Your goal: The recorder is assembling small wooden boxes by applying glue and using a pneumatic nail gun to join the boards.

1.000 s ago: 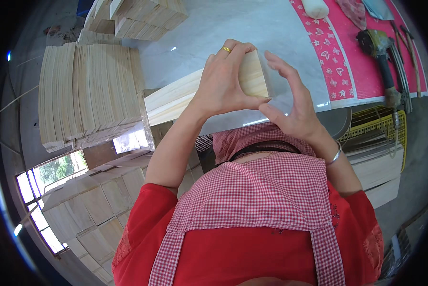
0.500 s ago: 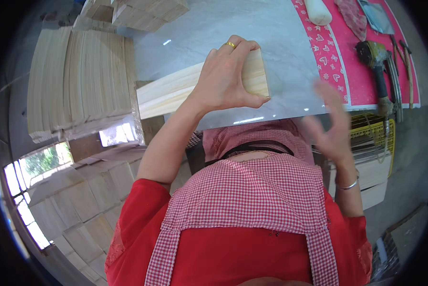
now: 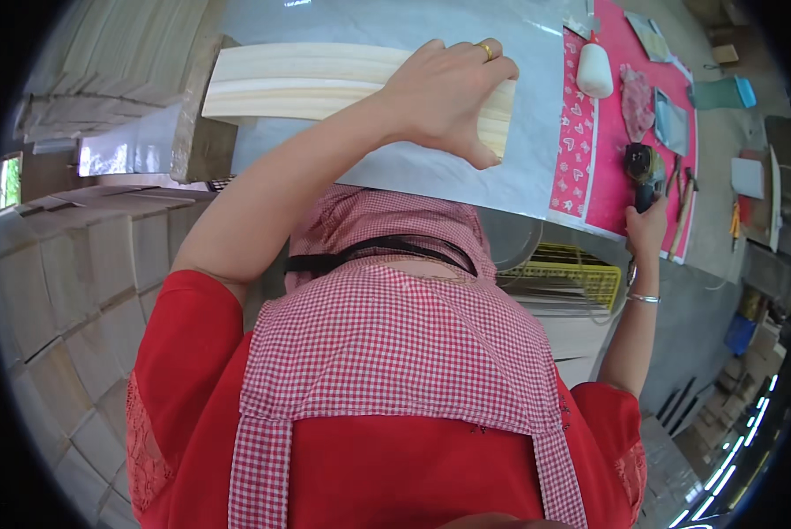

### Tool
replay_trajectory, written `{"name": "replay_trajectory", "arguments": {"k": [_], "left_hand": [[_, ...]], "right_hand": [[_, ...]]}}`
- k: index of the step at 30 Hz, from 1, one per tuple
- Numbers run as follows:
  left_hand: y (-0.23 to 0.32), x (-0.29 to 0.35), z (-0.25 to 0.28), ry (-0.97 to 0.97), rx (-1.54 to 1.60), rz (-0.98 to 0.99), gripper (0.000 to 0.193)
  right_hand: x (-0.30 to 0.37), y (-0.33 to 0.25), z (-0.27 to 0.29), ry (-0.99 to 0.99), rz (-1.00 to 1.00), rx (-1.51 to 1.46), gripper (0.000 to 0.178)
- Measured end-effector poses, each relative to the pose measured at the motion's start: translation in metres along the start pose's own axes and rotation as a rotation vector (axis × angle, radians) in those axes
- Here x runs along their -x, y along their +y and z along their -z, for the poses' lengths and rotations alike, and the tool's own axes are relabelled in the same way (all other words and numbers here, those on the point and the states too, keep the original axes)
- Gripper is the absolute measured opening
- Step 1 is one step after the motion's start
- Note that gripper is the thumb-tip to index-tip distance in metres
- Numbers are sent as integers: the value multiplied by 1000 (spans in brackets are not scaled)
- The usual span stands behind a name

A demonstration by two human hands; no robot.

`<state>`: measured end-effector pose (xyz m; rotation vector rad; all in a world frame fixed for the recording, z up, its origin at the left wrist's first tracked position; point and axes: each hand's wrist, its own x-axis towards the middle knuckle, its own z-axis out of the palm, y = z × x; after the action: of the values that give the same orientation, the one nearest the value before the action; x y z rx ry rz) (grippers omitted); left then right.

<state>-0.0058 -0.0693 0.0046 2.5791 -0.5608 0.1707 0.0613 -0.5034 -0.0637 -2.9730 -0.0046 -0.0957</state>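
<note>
In the head view, your left hand (image 3: 448,95) was spread across the right end of a pale wooden workpiece (image 3: 307,78), with the thumb down at the near edge and the fingers bent over the far one, so that it had hold of the wood between them. A gold-coloured ring (image 3: 486,51) showed on one of its fingers. The workpiece lay on the glossy grey tabletop (image 3: 536,106), in front of you and to the left of the pink mat (image 3: 607,167), with its long side running left to right.

Your right hand (image 3: 647,231) was well apart from the wood, at the black handle of a power tool (image 3: 639,161) on the mat. The thumb and fingers stood part-way open on either side of the handle; you could not tell whether they had closed firmly on it. A silvery bangle (image 3: 644,298) circled that wrist.

Near the tool lay a crumpled pink cloth (image 3: 636,101), a pale blue packet (image 3: 671,123) and some thin rods (image 3: 683,212). A white bottle (image 3: 594,74) with a red tip was farther off. Below the table's near edge you had a yellow basket (image 3: 580,280), and to your left a stack of wooden boards (image 3: 122,44).
</note>
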Motion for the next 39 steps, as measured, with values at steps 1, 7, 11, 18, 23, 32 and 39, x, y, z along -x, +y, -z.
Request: {"name": "replay_trajectory", "arguments": {"k": [1,7,11,18,23,32,39], "left_hand": [[0,1,-1,11,1,-1,77],[-3,1,-4,17,3,5,78],[-4,2,-5,22,-8,3,79],[-7,5,-4,2,-15,-21,88],[-6,6,-2,-9,-22,-31,94],[-6,7,-3,-3,-10,-17,92],[-8,8,-4,33,-4,-37,88]], "right_hand": [[-4,-3,6,21,0,-21,55],[2,-63,89,-210,-129,-228,43],[43,-121,135,-337,24,-398,37],[61,-195,175,-372,580,-219,39],[56,-210,176,-527,506,-127,44],[45,-200,163,-408,617,-83,50],[44,-219,168,-535,632,-201,48]]}}
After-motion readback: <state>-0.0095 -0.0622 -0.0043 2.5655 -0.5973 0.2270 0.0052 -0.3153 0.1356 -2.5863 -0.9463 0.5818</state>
